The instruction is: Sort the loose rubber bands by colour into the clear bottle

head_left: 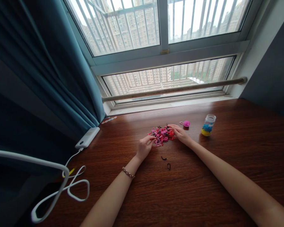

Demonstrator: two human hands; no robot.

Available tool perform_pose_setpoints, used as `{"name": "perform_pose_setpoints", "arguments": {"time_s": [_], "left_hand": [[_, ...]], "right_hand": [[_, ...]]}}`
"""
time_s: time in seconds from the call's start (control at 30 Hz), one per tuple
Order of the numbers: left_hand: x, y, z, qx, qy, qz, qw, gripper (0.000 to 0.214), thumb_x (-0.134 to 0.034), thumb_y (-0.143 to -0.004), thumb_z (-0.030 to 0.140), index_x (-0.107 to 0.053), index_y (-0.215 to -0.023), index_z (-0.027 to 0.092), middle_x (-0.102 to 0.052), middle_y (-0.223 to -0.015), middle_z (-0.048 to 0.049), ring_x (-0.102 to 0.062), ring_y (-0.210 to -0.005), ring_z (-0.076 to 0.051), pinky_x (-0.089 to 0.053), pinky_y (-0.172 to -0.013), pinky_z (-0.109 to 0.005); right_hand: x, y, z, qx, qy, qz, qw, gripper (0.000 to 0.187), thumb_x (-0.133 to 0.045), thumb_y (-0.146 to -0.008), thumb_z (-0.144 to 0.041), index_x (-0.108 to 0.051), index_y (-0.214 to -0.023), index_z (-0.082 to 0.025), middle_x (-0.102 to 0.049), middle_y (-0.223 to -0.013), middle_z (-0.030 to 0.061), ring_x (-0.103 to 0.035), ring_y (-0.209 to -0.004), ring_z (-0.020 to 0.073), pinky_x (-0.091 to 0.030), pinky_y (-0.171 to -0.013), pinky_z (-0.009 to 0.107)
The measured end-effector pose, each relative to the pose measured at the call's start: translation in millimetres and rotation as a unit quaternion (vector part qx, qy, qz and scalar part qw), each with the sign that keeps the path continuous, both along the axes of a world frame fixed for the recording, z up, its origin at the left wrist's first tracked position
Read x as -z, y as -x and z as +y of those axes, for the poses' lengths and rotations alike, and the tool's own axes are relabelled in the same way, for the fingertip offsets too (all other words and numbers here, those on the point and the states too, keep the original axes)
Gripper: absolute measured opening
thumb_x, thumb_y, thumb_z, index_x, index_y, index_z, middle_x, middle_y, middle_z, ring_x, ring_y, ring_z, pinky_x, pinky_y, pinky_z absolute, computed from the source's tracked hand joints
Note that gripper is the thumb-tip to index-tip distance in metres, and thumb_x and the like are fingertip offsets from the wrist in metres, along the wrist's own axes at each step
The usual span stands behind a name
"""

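Okay, eyes on the heap of pink, red and black elastic bands point(162, 135), sitting on the dark wooden counter point(180, 189), and I have it bracketed: left hand point(144, 147) at its near left edge, right hand point(180, 135) at its far right. It spreads a touch wider side to side than front to back, so its long axis runs from one hand across to the other, and neither hand has much of a claim to being nearer; both sets of fingertips are right at the edge. On the left, thumb and fingertip are drawn in narrow against the bands; from where I sit I cannot tell whether one is caught between them. The right looks looser, fingers stretched forward over the rim of the heap, and what's under them is hidden from me. Now, closer to the wearer, two loose dark pieces: a short slanted band point(164, 158) lying roughly crosswise, and just beyond it toward the wearer a dark open loop point(168, 166). The left hand is nearer to both. Off past the right hand, a pink cup-like piece point(186, 123) with a side loop, then a clear jar point(207, 126), upright, blue over yellow inside
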State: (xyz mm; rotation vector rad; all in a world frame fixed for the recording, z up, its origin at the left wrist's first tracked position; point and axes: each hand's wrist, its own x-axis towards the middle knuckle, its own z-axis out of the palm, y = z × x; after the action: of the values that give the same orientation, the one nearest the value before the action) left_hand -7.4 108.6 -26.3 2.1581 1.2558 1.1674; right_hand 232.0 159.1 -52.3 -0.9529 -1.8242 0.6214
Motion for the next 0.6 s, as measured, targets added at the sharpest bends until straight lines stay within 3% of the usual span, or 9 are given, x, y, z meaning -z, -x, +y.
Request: {"name": "perform_pose_setpoints", "arguments": {"time_s": [0.1, 0.2, 0.3, 0.37, 0.47, 0.53, 0.6], "left_hand": [[-4.6, -15.5, -15.5, 0.094, 0.005, 0.036, 0.995, 0.020, -0.049, -0.082, 0.031, -0.065, -0.081, 0.018, -0.066, -0.079, -0.0065, -0.060, -0.076, -0.016, -0.046, -0.076, -0.029], [-11.0, -27.0, -29.3, 0.214, -0.006, 0.099, 0.972, 0.022, -0.047, -0.083, 0.030, -0.065, -0.077, 0.018, -0.065, -0.081, -0.0078, -0.057, -0.081, -0.017, -0.044, -0.080, -0.031], [-14.0, -27.8, -31.8, 0.242, -0.022, 0.114, 0.963, 0.025, -0.044, -0.084, 0.029, -0.065, -0.075, 0.019, -0.065, -0.084, -0.0077, -0.055, -0.086, -0.018, -0.041, -0.085, -0.033], [-12.0, -21.8, -25.2, 0.179, -0.031, 0.085, 0.980, 0.030, -0.039, -0.086, 0.027, -0.064, -0.073, 0.018, -0.064, -0.082, -0.0074, -0.055, -0.084, -0.017, -0.041, -0.085, -0.033], [-4.1, -6.6, -6.7, 0.001, -0.031, 0.039, 0.999, 0.029, -0.040, -0.086, 0.029, -0.061, -0.071, 0.017, -0.062, -0.078, -0.0067, -0.055, -0.080, -0.017, -0.042, -0.079, -0.032], [2.9, 4.0, 6.7, -0.104, -0.008, 0.027, 0.994, 0.024, -0.045, -0.083, 0.032, -0.060, -0.073, 0.016, -0.061, -0.076, -0.0057, -0.055, -0.075, -0.016, -0.044, -0.073, -0.030], [9.7, 12.1, 17.3, -0.157, 0.031, 0.007, 0.987, 0.020, -0.049, -0.080, 0.032, -0.060, -0.075, 0.016, -0.061, -0.075, -0.0047, -0.056, -0.069, -0.015, -0.045, -0.067, -0.028]], "right_hand": [[-1.5, -2.9, -0.7, -0.005, 0.059, 0.090, 0.994, 0.040, -0.038, -0.086, -0.047, -0.061, -0.108, -0.022, -0.058, -0.115, 0.0063, -0.051, -0.109, 0.0203, -0.036, -0.097, 0.040], [0.1, -4.6, -0.4, -0.006, 0.136, 0.191, 0.972, 0.042, -0.042, -0.083, -0.051, -0.062, -0.105, -0.021, -0.061, -0.111, 0.0057, -0.055, -0.103, 0.0204, -0.042, -0.093, 0.040], [3.0, -5.9, 1.7, -0.001, 0.190, 0.289, 0.938, 0.040, -0.050, -0.078, -0.051, -0.065, -0.098, -0.020, -0.065, -0.103, 0.0069, -0.060, -0.096, 0.0205, -0.042, -0.093, 0.040], [3.7, -7.3, 3.1, 0.008, 0.210, 0.333, 0.919, 0.038, -0.054, -0.076, -0.051, -0.067, -0.091, -0.019, -0.067, -0.099, 0.0074, -0.061, -0.095, 0.0217, -0.042, -0.093, 0.041], [-1.3, -9.7, 1.3, 0.010, 0.239, 0.371, 0.897, 0.038, -0.055, -0.074, -0.053, -0.069, -0.083, -0.018, -0.068, -0.094, 0.0089, -0.062, -0.092, 0.0235, -0.045, -0.090, 0.042], [-9.8, -10.0, -5.0, -0.028, 0.269, 0.370, 0.889, 0.038, -0.055, -0.074, -0.052, -0.069, -0.081, -0.017, -0.069, -0.092, 0.0102, -0.063, -0.089, 0.0234, -0.046, -0.088, 0.041], [-21.4, -7.9, -15.0, -0.110, 0.313, 0.326, 0.885, 0.038, -0.056, -0.074, -0.049, -0.070, -0.081, -0.014, -0.069, -0.090, 0.0114, -0.064, -0.085, 0.0228, -0.047, -0.085, 0.040]]}}
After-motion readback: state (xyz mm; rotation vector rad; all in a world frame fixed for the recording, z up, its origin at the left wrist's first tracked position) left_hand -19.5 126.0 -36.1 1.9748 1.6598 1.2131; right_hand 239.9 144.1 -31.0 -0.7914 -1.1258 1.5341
